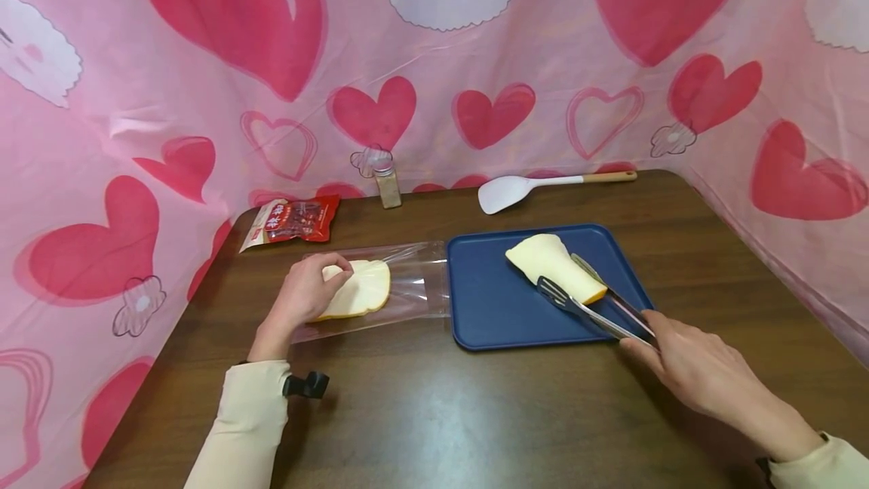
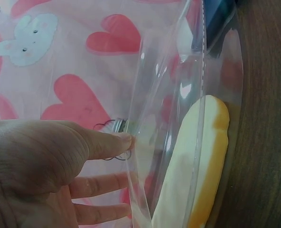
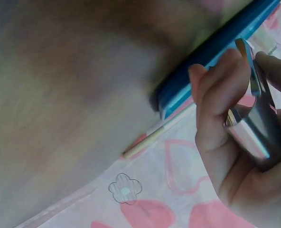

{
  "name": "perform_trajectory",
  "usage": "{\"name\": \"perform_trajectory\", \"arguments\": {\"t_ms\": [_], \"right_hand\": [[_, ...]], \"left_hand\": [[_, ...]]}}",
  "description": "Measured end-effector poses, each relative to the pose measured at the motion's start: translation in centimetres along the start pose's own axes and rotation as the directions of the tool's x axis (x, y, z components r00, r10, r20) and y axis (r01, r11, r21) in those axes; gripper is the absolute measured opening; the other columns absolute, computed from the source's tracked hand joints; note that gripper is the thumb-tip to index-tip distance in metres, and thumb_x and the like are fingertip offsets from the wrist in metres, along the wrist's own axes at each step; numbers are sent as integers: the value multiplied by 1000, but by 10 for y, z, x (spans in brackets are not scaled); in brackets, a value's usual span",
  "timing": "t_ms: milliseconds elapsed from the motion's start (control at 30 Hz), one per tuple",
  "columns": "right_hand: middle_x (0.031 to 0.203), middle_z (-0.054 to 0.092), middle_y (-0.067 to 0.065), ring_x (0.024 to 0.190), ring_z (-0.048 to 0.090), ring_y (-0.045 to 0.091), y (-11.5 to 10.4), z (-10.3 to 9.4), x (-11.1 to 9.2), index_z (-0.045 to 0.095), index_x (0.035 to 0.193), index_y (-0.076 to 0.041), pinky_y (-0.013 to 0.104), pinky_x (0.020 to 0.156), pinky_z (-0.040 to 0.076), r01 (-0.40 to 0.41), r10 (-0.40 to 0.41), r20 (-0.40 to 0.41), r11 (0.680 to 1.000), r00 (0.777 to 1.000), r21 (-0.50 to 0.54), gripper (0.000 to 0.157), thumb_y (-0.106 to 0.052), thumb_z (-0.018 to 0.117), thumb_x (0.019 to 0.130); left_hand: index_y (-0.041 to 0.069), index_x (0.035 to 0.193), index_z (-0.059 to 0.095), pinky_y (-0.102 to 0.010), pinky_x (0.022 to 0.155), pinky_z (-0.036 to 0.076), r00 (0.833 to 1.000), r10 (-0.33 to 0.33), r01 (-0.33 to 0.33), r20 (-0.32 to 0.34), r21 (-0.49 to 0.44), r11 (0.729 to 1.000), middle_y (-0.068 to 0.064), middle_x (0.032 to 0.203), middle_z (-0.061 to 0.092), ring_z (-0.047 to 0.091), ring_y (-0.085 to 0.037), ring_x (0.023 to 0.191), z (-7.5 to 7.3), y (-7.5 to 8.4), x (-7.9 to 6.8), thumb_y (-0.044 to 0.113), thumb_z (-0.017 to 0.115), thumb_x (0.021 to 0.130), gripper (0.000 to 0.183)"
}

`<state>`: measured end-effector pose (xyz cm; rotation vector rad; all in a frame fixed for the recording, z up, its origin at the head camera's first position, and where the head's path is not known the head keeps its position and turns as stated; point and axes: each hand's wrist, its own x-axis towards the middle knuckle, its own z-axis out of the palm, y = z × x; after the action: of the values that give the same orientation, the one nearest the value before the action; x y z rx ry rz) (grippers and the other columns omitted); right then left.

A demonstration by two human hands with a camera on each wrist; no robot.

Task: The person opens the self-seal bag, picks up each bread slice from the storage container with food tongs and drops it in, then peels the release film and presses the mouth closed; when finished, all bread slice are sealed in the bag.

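Note:
On the left, a clear plastic bag lies flat with a bread slice inside it. My left hand pinches the bag's film near its left end, over the slice. In the left wrist view, thumb and fingers meet at the film's edge, with the yellow-crusted slice behind the plastic. My right hand grips metal tongs with slotted heads. Their heads straddle a folded piece of bread over the blue tray. The right wrist view shows fingers curled round the tongs' metal end.
A red snack packet lies at the back left, with a small spice jar to its right. Behind the tray is a white spatula with a wooden handle. Pink patterned cloth encloses the table's back and sides.

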<state>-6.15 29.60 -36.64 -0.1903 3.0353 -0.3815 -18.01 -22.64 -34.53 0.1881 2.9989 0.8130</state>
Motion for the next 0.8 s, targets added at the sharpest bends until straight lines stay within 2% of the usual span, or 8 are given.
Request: {"name": "perform_trajectory", "arguments": {"t_ms": [67, 133, 333, 433, 533, 667, 800], "right_hand": [[84, 61, 3, 69, 59, 23, 1, 0, 0, 58, 118, -7, 42, 50, 42, -1, 1, -4, 1000, 1000, -12, 48, -53, 62, 104], [86, 64, 4, 69, 61, 23, 1, 0, -1, 59, 118, -9, 42, 48, 42, 13, -14, -31, 999, 999, -34, 46, -52, 64, 103], [117, 74, 12, 72, 69, 27, -1, -5, 2, 60, 131, -12, 44, 48, 45, 114, -127, -145, 989, 981, -97, 48, -47, 70, 100], [114, 74, 9, 65, 66, 23, -8, -9, 9, 60, 132, -13, 41, 46, 43, 177, -200, -181, 975, 963, -135, 49, -46, 72, 98], [110, 76, 10, 60, 64, 23, -18, -12, 18, 61, 132, -9, 42, 45, 44, 253, -290, -194, 948, 937, -195, 52, -44, 74, 97], [109, 74, 11, 56, 62, 21, -32, -14, 32, 62, 133, -4, 40, 45, 46, 343, -390, -168, 905, 905, -253, 54, -42, 75, 96], [99, 68, 6, 51, 50, 13, -44, -17, 47, 63, 131, -3, 31, 42, 38, 406, -459, -149, 868, 876, -286, 54, -42, 76, 96]], "left_hand": [[10, 113, 76, -66, 111, 42, 1000, 4, -4, -5, 2, 1000, -25, 136, 68, 58, -48, 128, 0, 0, 0, 21, 66, 104, 17], [10, 113, 76, -66, 112, 41, 1000, 2, -2, -6, 2, 1000, -24, 136, 68, 58, -47, 129, 1, -1, 0, 21, 66, 104, 17], [10, 115, 75, -66, 113, 41, 1000, -7, 7, 3, 3, 1000, -25, 137, 67, 57, -48, 130, 1, -1, 0, 22, 66, 104, 19], [10, 115, 75, -66, 113, 40, 1000, -9, 9, -2, -2, 1000, -24, 137, 67, 56, -48, 131, 1, -1, 0, 22, 66, 104, 19], [10, 114, 76, -66, 113, 41, 1000, -2, 2, -14, -5, 1000, -24, 137, 68, 57, -48, 131, 2, -1, 0, 22, 66, 104, 18], [10, 113, 76, -65, 112, 41, 1000, 3, -4, -21, -6, 1000, -24, 135, 69, 57, -48, 129, 2, -2, 0, 22, 66, 104, 18], [10, 115, 76, -66, 114, 41, 1000, -11, 10, -17, -18, 1000, -24, 136, 68, 57, -47, 131, 2, -3, -1, 23, 65, 105, 19]]}}
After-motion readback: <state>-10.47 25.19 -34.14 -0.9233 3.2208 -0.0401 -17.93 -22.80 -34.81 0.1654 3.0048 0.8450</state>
